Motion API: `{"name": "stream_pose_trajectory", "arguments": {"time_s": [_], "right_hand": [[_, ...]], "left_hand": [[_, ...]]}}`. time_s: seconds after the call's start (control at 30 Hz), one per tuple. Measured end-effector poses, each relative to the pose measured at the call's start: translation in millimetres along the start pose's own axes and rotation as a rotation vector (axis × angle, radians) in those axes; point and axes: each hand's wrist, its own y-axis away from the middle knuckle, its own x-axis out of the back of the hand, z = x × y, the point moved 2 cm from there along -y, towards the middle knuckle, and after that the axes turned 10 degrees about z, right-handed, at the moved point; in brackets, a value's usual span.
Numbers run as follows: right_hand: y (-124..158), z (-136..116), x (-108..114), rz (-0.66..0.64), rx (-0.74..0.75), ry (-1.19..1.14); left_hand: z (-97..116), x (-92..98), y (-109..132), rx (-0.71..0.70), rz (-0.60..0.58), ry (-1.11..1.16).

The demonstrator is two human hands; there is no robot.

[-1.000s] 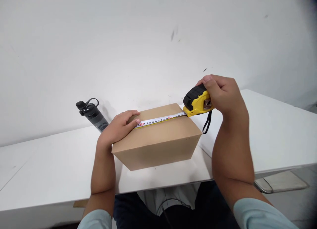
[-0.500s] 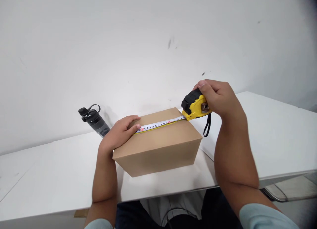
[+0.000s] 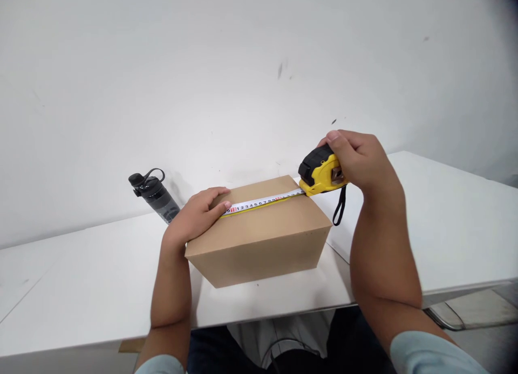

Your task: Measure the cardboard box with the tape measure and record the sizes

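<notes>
On the table's near half: a closed brown cardboard box (image 3: 263, 239) sits between the person's two forearms, one corner turned toward the viewer.
Left hand (image 3: 198, 215): lies nearly flat over the box's top left corner, fingers loosely spread, not closed around anything; the fingertips press down the end of a white measuring tape (image 3: 263, 203).
Right hand (image 3: 360, 158): closed firmly around a yellow and black tape measure case (image 3: 321, 171), held at the box's far right top corner, forefinger on top of the case.
Tape: stretched straight along the far top edge of the box, from one hand to the other, black numbers facing up.
Strap: a black wrist loop (image 3: 339, 206) hangs below the case.
Surface: a smooth white table (image 3: 81, 277).
Beside the box: a dark grey water bottle (image 3: 154, 195) behind the left hand.
Room: a bare white wall (image 3: 202, 66) with a few small dark scuffs.
</notes>
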Motion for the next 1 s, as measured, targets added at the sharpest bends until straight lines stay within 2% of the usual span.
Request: {"name": "stream_pose_trajectory", "arguments": {"time_s": [0.5,0.67,0.8,1.0], "right_hand": [[0.4,1.2,0.9,0.007,-0.068,0.018],[-2.2,2.5,1.3,0.014,-0.189,0.049],[-6.6,6.2,1.1,-0.028,-0.287,0.068],[-6.1,2.7,-0.7,-0.014,-0.289,0.077]], "left_hand": [[0.9,-0.7,0.2,-0.016,0.002,0.023],[0.1,-1.5,-0.3,-0.017,-0.002,0.017],[0.7,-1.3,-0.4,-0.037,-0.013,-0.016],[1.1,-1.1,-0.2,-0.027,-0.015,-0.017]]}}
